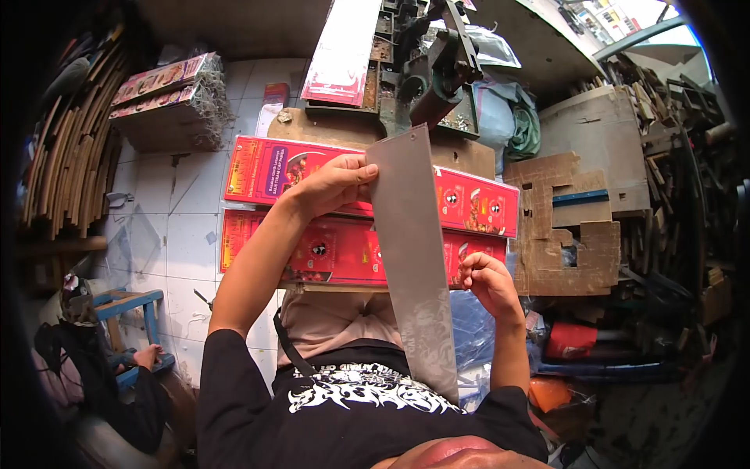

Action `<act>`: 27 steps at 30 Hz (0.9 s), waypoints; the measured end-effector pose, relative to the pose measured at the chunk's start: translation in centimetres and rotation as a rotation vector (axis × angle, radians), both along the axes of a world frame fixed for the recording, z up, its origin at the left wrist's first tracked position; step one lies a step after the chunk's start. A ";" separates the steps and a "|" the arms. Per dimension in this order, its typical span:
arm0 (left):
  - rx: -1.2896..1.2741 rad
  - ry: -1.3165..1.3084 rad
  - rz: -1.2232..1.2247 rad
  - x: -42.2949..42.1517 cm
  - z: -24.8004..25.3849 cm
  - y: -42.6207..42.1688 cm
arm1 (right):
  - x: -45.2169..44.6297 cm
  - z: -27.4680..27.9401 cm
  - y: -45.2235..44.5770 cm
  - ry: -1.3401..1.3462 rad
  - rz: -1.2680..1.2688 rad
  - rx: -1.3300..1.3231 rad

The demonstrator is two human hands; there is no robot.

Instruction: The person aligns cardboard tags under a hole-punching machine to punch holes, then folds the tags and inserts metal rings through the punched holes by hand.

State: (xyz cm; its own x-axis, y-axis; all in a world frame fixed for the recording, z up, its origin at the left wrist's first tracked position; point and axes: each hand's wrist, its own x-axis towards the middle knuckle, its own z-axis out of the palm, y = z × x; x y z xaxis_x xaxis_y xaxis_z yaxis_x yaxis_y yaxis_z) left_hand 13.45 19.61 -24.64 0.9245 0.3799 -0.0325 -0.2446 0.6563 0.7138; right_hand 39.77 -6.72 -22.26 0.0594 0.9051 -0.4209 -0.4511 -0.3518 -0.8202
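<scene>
My left hand [337, 186] is closed on the upper left edge of a long grey sheet [412, 250], thumb on top. The sheet stands tilted in front of me, its plain side showing, with a small hole near its top corner and its lower end by my shirt. My right hand [491, 283] is beside the sheet's right edge, fingers curled into a pinch. Whether anything small is between them cannot be made out. Behind the sheet lie two rows of red printed panels [336, 248] with panda logos and food pictures, partly covered by the sheet and my left arm.
A dark press-like machine [431, 98] stands beyond the panels, with a white-and-red stack [341, 59] to its left. Bundled printed boards [168, 102] sit on the tiled floor. Cut brown boards [574, 242] are at right. Another person's hand [147, 356] is at lower left.
</scene>
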 end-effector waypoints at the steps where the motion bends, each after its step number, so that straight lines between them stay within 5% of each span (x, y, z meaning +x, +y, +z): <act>1: -0.042 -0.058 0.006 0.0 -0.1 -0.1 | 0.2 -0.2 0.2 0.036 0.037 0.055; 9: -0.134 -0.574 -0.202 -1.4 -1.2 0.1 | -2.7 0.0 3.1 0.045 0.032 0.044; 17: -0.193 -0.569 -0.241 -1.4 -1.1 0.2 | -3.0 -0.2 8.5 -0.198 0.122 0.107; 27: -0.182 -0.541 -0.216 -1.5 -1.1 0.0 | -4.0 1.4 17.0 -0.384 -0.128 0.308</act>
State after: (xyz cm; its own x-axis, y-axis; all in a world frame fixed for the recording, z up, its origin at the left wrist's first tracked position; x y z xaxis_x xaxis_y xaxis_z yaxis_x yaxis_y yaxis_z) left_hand 11.94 19.63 -25.74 0.8834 0.2149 0.4164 -0.3892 0.8313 0.3968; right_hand 35.82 10.26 -20.89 0.2760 0.9592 -0.0614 -0.1207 -0.0288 -0.9923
